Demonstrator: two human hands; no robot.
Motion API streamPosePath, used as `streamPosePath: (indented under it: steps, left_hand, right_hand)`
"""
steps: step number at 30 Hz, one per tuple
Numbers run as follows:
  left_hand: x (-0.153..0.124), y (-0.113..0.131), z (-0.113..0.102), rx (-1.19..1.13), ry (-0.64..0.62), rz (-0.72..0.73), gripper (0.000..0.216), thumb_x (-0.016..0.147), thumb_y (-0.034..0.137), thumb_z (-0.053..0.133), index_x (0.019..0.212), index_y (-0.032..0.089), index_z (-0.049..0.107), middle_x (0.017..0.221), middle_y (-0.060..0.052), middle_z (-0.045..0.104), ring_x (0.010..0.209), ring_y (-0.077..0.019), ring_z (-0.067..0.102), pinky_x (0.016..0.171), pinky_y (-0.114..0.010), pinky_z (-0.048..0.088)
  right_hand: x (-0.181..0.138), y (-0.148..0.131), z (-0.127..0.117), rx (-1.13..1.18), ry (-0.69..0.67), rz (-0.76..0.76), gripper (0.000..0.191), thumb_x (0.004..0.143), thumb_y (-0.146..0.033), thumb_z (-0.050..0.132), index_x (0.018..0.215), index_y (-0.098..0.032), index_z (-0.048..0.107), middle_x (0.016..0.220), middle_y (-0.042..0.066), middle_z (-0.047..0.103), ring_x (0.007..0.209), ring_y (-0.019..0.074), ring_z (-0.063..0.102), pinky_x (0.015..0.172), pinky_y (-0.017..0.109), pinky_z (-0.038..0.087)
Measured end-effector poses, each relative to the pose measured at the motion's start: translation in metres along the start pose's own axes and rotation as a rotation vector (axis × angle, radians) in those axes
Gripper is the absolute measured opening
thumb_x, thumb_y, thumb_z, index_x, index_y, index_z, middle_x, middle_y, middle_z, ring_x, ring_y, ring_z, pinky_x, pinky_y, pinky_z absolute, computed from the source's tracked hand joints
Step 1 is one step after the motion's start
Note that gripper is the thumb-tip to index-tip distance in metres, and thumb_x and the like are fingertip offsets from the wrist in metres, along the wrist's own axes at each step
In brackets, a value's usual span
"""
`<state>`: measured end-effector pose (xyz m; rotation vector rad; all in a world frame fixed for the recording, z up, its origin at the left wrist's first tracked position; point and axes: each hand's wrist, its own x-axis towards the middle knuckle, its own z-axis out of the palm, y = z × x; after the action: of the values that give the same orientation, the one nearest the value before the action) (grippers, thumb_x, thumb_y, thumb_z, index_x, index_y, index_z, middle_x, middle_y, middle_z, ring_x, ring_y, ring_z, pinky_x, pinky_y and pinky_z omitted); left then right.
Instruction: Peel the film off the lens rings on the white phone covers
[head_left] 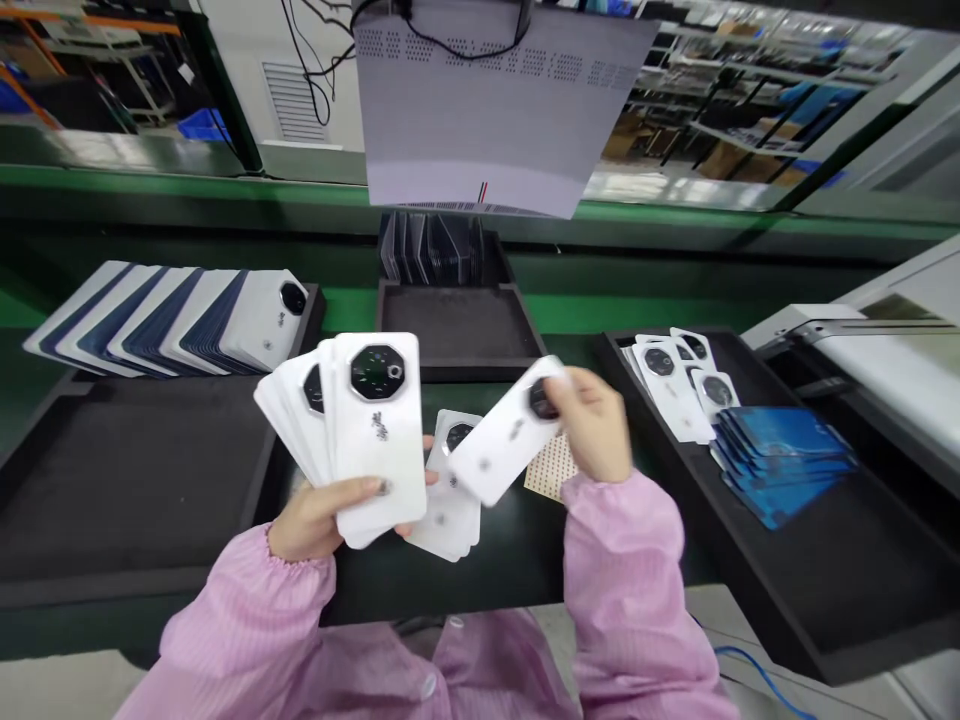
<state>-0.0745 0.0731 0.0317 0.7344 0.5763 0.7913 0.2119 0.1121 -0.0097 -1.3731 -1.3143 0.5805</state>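
Observation:
A fanned stack of white phone back covers (386,450), each with a dark camera window at the top, is gripped in my left hand (315,515). My thumb presses on the front cover near its lower edge. Pinched at its camera end by my right hand (600,425), a single white phone back cover (499,445) is held tilted and slightly blurred, to the right of the stack. Below and between my hands lies a small pile of similar covers (450,525) on the dark table, partly hidden by the held ones.
To the left, a black tray (135,480) bears a leaning row of white covers (262,320). Dark panels (431,250) stand in the middle tray (457,315). White covers (671,390) and blue panels (787,460) lie in the right tray (862,580). A dotted beige sheet (551,468) lies under my right hand.

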Motion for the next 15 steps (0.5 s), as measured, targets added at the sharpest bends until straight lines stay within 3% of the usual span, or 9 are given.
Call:
streamPosePath:
  steps: [2, 6, 8, 11, 13, 15]
  left_hand:
    - [0.0, 0.003, -0.002, 0.023, 0.053, 0.031, 0.059, 0.078, 0.007, 0.057, 0.133, 0.021, 0.044, 0.128, -0.015, 0.056, 0.107, -0.0379, 0.059, 0.06, -0.038, 0.06]
    - [0.001, -0.007, -0.002, 0.004, 0.038, -0.027, 0.064, 0.079, 0.009, 0.055, 0.138, 0.023, 0.036, 0.133, -0.018, 0.051, 0.109, -0.0406, 0.056, 0.059, -0.038, 0.059]
    - [0.001, -0.016, -0.001, 0.017, -0.009, -0.083, 0.064, 0.079, 0.011, 0.057, 0.138, 0.023, 0.037, 0.134, -0.019, 0.05, 0.105, -0.0394, 0.059, 0.061, -0.039, 0.058]
    - [0.003, -0.027, 0.001, 0.087, -0.044, -0.174, 0.059, 0.079, 0.017, 0.06, 0.134, 0.021, 0.043, 0.133, -0.019, 0.05, 0.099, -0.0355, 0.062, 0.064, -0.04, 0.058]
    - [0.003, -0.033, 0.001, 0.17, -0.05, -0.23, 0.052, 0.079, 0.022, 0.062, 0.129, 0.018, 0.049, 0.126, -0.019, 0.056, 0.094, -0.0313, 0.064, 0.064, -0.038, 0.057]
    - [0.003, -0.037, 0.002, 0.287, -0.064, -0.283, 0.044, 0.08, 0.029, 0.062, 0.122, 0.017, 0.056, 0.114, -0.016, 0.063, 0.081, -0.0241, 0.066, 0.064, -0.034, 0.055]
  right_hand:
    - [-0.008, 0.001, 0.026, -0.113, -0.24, -0.026, 0.022, 0.082, -0.038, 0.057, 0.082, -0.019, 0.067, 0.07, 0.001, 0.063, 0.064, 0.0161, 0.059, 0.061, 0.029, 0.048]
    - [-0.022, -0.001, 0.067, -0.224, -0.236, -0.088, 0.009, 0.071, -0.027, 0.069, 0.073, -0.018, 0.069, 0.074, 0.006, 0.059, 0.079, 0.0252, 0.056, 0.075, 0.042, 0.047]
    - [-0.025, -0.007, 0.069, -0.236, -0.156, -0.142, 0.009, 0.075, -0.024, 0.065, 0.08, -0.018, 0.069, 0.085, 0.009, 0.058, 0.09, 0.0278, 0.053, 0.082, 0.047, 0.044]
    - [-0.028, -0.024, 0.055, -0.032, -0.006, -0.252, 0.013, 0.082, -0.022, 0.058, 0.094, -0.021, 0.064, 0.098, 0.008, 0.056, 0.095, 0.0234, 0.053, 0.084, 0.044, 0.045]
    - [-0.031, -0.035, 0.045, 0.134, -0.017, -0.281, 0.014, 0.081, -0.022, 0.062, 0.095, -0.023, 0.062, 0.099, 0.006, 0.055, 0.093, 0.0207, 0.055, 0.08, 0.039, 0.048]
    - [-0.034, -0.043, 0.039, 0.174, -0.11, -0.244, 0.019, 0.077, -0.022, 0.068, 0.095, -0.024, 0.062, 0.098, 0.005, 0.055, 0.091, 0.0197, 0.055, 0.078, 0.037, 0.048]
